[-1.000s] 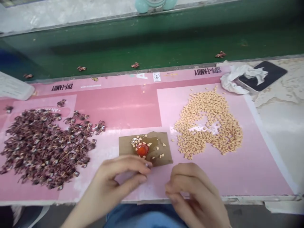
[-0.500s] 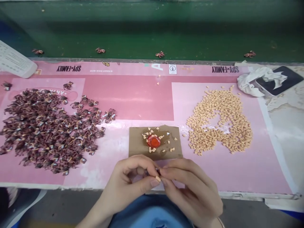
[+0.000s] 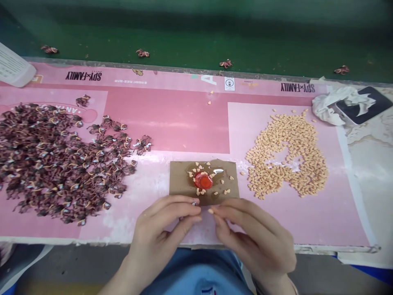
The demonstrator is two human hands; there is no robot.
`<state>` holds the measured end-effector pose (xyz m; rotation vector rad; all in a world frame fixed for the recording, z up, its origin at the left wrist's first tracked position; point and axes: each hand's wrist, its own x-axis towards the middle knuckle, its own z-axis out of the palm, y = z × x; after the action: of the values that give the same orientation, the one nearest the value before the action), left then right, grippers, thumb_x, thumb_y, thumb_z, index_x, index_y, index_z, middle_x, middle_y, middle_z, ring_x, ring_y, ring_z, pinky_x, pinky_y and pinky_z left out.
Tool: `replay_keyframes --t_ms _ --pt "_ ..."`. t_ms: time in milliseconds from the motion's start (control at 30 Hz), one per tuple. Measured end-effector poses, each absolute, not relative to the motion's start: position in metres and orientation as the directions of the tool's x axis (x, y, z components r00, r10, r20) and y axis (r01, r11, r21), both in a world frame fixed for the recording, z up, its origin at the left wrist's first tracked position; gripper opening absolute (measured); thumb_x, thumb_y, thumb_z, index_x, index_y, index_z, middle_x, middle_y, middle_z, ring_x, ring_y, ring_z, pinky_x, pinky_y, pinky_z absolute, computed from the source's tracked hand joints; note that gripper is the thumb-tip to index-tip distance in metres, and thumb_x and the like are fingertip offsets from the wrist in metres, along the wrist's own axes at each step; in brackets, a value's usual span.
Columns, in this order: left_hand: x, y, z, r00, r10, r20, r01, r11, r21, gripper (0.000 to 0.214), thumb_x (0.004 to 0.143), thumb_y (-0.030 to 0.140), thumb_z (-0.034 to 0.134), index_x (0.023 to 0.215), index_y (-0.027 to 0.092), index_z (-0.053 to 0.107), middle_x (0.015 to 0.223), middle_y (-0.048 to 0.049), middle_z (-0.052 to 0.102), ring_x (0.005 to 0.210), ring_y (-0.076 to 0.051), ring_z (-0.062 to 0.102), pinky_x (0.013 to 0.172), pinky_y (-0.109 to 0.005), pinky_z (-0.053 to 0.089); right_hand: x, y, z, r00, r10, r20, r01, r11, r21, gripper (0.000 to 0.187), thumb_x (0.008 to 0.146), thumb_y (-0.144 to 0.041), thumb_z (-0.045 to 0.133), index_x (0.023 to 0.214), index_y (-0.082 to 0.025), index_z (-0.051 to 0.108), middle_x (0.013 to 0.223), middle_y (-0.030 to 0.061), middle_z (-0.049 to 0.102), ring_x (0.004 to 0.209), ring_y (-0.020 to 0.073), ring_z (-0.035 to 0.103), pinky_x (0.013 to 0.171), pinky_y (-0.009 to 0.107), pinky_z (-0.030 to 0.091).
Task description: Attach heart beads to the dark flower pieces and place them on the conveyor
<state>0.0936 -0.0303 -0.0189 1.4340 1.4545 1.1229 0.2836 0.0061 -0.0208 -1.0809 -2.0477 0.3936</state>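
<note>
My left hand (image 3: 162,229) is pinched shut on a small dark piece I can barely make out, just below the brown card (image 3: 181,180). My right hand (image 3: 254,237) pinches a tiny tan bead (image 3: 210,211) at its fingertips, almost touching the left hand's fingers. On the card sits a red cap (image 3: 203,180) in a shiny wet patch, with a few tan beads stuck around it. A heap of tan beads (image 3: 288,155) lies to the right on the pink mat (image 3: 172,123). A big heap of dark maroon pieces (image 3: 58,159) with yellow loops lies to the left.
A crumpled white tissue (image 3: 334,104) and a black phone-like slab (image 3: 365,104) lie at the far right. A white object (image 3: 14,69) sits at the far left. Beyond the mat runs a green belt (image 3: 196,37) with a few stray maroon pieces. The table edge is close to me.
The camera has tilted down. My hands came together half a second ago and have now lifted toward the card, fingertips slightly apart, the right one still pinching a tan bead.
</note>
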Motion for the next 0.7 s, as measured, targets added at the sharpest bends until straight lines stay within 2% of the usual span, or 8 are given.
replay_keyframes --t_ms 100,200,267,333,433,533,600,700 --pt "0.085 -0.036 -0.023 -0.061 0.997 0.047 0.349 -0.023 0.937 0.035 0.095 0.015 0.07 0.117 0.04 0.079 0.119 0.0022 0.081 0.106 -0.02 0.079 0.095 -0.028 0.066 0.29 0.014 -0.027 -0.303 0.804 0.512 0.686 0.557 -0.468 0.018 0.094 -0.006 0.066 0.095 -0.024 0.07 0.081 0.0012 0.079 0.064 0.0124 0.074 0.063 0.021 0.064" --pt "0.076 -0.043 -0.028 -0.055 0.998 0.011 0.371 0.01 0.929 0.049 0.098 0.016 0.066 0.137 0.046 0.068 0.145 0.0036 0.068 0.124 -0.022 0.072 0.107 -0.033 0.061 0.292 0.022 -0.034 -0.311 0.793 0.523 0.735 0.55 -0.397 0.018 0.095 -0.007 0.066 0.095 -0.025 0.069 0.082 0.0012 0.078 0.066 0.013 0.075 0.062 0.023 0.064" --pt "0.071 -0.045 -0.033 -0.052 0.999 0.003 0.384 0.017 0.923 0.052 0.1 0.018 0.065 0.143 0.047 0.062 0.155 0.0038 0.059 0.125 -0.023 0.071 0.107 -0.033 0.061 0.29 0.024 -0.037 -0.329 0.789 0.519 0.734 0.559 -0.385 0.018 0.095 -0.007 0.066 0.094 -0.025 0.068 0.082 0.0007 0.078 0.066 0.0128 0.075 0.061 0.023 0.064" --pt "0.067 -0.045 -0.037 -0.074 0.997 0.025 0.405 0.007 0.915 0.051 0.101 0.019 0.064 0.145 0.045 0.061 0.157 0.0023 0.057 0.123 -0.024 0.073 0.105 -0.033 0.062 0.286 0.024 -0.039 -0.339 0.788 0.515 0.732 0.564 -0.381 0.018 0.095 -0.006 0.067 0.093 -0.024 0.067 0.081 0.0005 0.077 0.066 0.0127 0.074 0.059 0.023 0.063" --pt "0.064 -0.041 -0.041 -0.106 0.992 0.075 0.437 -0.021 0.899 0.047 0.099 0.019 0.066 0.14 0.041 0.067 0.145 0.0014 0.068 0.12 -0.023 0.073 0.105 -0.03 0.061 0.283 0.023 -0.04 -0.342 0.777 0.529 0.738 0.571 -0.361 0.018 0.094 -0.006 0.068 0.094 -0.023 0.065 0.08 0.0012 0.076 0.065 0.0131 0.074 0.059 0.023 0.062" --pt "0.062 -0.037 -0.039 -0.11 0.991 0.083 0.434 -0.027 0.9 0.037 0.096 0.016 0.071 0.124 0.04 0.076 0.119 0.0046 0.08 0.107 -0.017 0.076 0.098 -0.022 0.062 0.283 0.021 -0.04 -0.354 0.77 0.53 0.738 0.578 -0.347 0.019 0.093 -0.005 0.069 0.094 -0.023 0.064 0.079 0.0018 0.076 0.064 0.0131 0.073 0.059 0.024 0.061" --pt "0.062 -0.035 -0.037 -0.123 0.988 0.09 0.424 -0.03 0.905 0.03 0.095 0.015 0.072 0.114 0.037 0.078 0.106 0.0051 0.081 0.097 -0.015 0.077 0.091 -0.02 0.062 0.283 0.021 -0.04 -0.36 0.771 0.525 0.734 0.581 -0.35 0.02 0.093 -0.004 0.069 0.094 -0.023 0.064 0.079 0.0015 0.075 0.063 0.0128 0.072 0.058 0.023 0.061" --pt "0.063 -0.035 -0.035 -0.141 0.985 0.096 0.439 -0.025 0.898 0.025 0.096 0.015 0.069 0.11 0.033 0.078 0.098 0.0014 0.079 0.088 -0.016 0.074 0.082 -0.023 0.063 0.285 0.022 -0.041 -0.363 0.771 0.524 0.731 0.584 -0.352 0.021 0.092 -0.004 0.07 0.094 -0.023 0.063 0.079 0.0016 0.075 0.063 0.0127 0.072 0.059 0.023 0.061"
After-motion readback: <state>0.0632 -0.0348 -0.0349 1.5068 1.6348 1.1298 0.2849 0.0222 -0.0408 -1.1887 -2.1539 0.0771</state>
